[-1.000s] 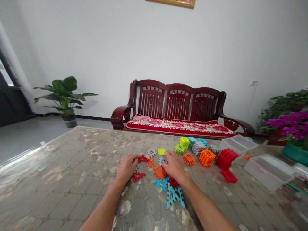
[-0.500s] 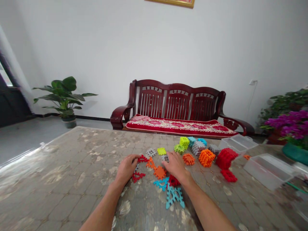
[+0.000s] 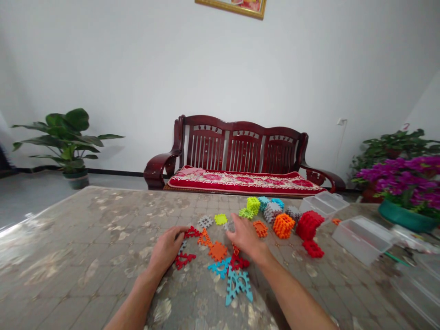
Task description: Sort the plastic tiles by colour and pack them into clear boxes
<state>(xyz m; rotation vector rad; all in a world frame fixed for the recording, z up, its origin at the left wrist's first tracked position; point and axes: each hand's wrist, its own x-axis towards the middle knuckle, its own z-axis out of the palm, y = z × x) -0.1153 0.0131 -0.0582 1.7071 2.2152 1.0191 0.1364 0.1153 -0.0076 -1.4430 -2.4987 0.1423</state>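
My left hand rests on the table at the left of a loose group of toothed plastic building tiles. Its fingers are slightly bent and apart, beside a red tile and a second red tile. Over the group's right side reaches my right hand, thumb and forefinger apart at a grey tile that they partly cover. Between the hands lie an orange tile, an orange triangular tile and a blue tile. Below my right wrist are red pieces and teal pointed pieces.
Stacked tiles stand to the right, among them an orange stack and a red stack. Beyond them are a clear plastic box and purple flowers in a teal pot. A wooden bench stands behind the table.
The view has turned slightly to the right, so everything appears shifted left. Both hands keep nearly the same places among the tiles.
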